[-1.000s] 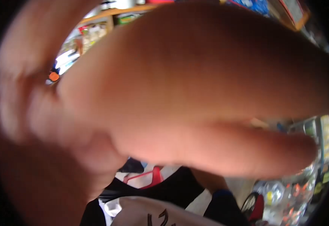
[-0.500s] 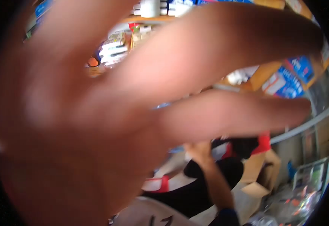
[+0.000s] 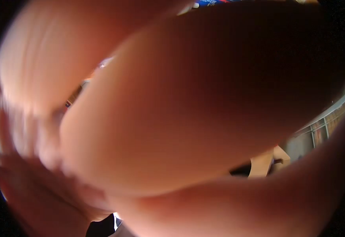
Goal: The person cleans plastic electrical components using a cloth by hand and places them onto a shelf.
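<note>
My left hand (image 3: 152, 126) fills nearly the whole view, very close to the lens and partly blurred. Its thick fingers stretch across from the left, with narrow gaps between them. I see nothing held in it. One finger is in deep shadow at the upper right. My right hand is out of sight, and most of the scene lies hidden behind the left one.
Through the gap at the right, a cardboard box (image 3: 261, 162) shows, with part of a grey rail (image 3: 330, 108) above it. A sliver of blue packaging (image 3: 210, 3) appears at the top edge.
My left hand has come closer to the lens and covers more of the view. The right hand and forearm, visible before at lower right, are now hidden, as are most of the shelves.
</note>
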A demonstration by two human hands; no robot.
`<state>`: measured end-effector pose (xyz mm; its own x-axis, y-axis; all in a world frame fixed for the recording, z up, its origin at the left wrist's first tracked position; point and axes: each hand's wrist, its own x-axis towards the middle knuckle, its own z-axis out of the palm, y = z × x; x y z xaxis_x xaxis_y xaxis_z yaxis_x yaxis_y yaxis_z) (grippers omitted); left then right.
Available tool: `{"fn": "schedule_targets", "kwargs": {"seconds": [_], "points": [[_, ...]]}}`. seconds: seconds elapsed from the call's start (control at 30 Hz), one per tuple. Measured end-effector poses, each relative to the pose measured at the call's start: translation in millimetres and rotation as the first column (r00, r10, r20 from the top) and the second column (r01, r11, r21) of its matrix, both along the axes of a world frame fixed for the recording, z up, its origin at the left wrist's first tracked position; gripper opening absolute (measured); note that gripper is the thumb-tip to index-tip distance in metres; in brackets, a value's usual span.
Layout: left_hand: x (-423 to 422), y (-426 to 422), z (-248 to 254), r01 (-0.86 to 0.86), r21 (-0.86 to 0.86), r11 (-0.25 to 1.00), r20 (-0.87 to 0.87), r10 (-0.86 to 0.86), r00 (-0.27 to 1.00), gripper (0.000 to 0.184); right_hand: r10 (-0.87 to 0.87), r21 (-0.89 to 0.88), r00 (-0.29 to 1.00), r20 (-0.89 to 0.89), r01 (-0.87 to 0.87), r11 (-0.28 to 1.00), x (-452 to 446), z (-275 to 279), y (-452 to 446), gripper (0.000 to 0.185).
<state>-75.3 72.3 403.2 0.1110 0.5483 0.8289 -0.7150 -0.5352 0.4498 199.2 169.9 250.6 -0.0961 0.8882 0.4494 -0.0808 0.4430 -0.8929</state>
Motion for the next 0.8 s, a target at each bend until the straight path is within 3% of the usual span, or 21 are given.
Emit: {"fn": "schedule_targets", "kwargs": {"seconds": [0.13,0.2,0.4,0.43,0.5,0.53,0.57,0.63,0.67,0.73,0.8], "points": [[-10.6,5.6,0.2,0.071,0.021,0.997,0.055,-0.072,0.996,0.083,-0.102,0.090,0.995,0.009,0.101,0.991,-5.3,-0.4,2.9,0.037],[-14.8,11.6,1.2,0.104,0.051,0.993,0.079,-0.108,0.991,0.083,-0.093,0.007,0.996,0.006,0.093,0.996,-9.7,6.9,-1.3,0.036],[-28.6,1.7,9.3,0.171,0.072,0.983,0.139,-0.180,0.974,0.083,-0.131,0.071,0.990,-0.045,0.134,0.988,-31.1,17.1,-6.5,0.037],[23.4,7.3,16.2,-0.150,-0.023,0.988,-0.158,0.145,0.977,0.074,-0.132,0.075,0.990,-0.051,0.136,0.988,-32.7,18.7,-7.1,0.037],[87.6,55.8,-54.1,-0.451,-0.326,0.831,-0.261,0.379,0.888,0.051,-0.131,0.076,0.989,-0.069,0.137,0.988,12.6,-14.8,15.1,0.037],[100.1,66.6,-74.8,-0.553,-0.435,0.711,-0.381,0.411,0.828,0.043,-0.095,0.055,0.992,-0.078,0.099,0.994,15.4,-15.8,13.6,0.037],[104.9,79.2,-97.5,-0.676,-0.371,0.637,-0.586,0.404,0.702,0.044,-0.056,0.032,0.995,-0.088,0.059,0.998,15.2,-15.0,12.2,0.038],[113.8,96.2,-143.0,-0.663,-0.423,0.618,-0.689,0.256,0.679,0.041,-0.050,0.011,0.994,-0.094,0.051,0.999,9.5,-9.3,6.9,0.037],[117.8,93.7,-142.9,-0.585,-0.545,0.601,-0.688,0.079,0.722,0.040,-0.051,-0.013,0.994,-0.094,0.050,0.999,8.0,-7.7,5.9,0.037],[129.9,97.2,-159.5,-0.502,-0.599,0.624,-0.622,0.032,0.782,0.036,-0.078,0.007,0.993,-0.083,0.079,0.997,4.9,-14.6,13.2,0.038],[148.2,104.6,-160.9,-0.479,-0.640,0.601,-0.552,0.075,0.831,0.034,-0.144,0.161,0.988,0.061,0.133,0.978,7.7,-19.6,21.3,0.041]]}}
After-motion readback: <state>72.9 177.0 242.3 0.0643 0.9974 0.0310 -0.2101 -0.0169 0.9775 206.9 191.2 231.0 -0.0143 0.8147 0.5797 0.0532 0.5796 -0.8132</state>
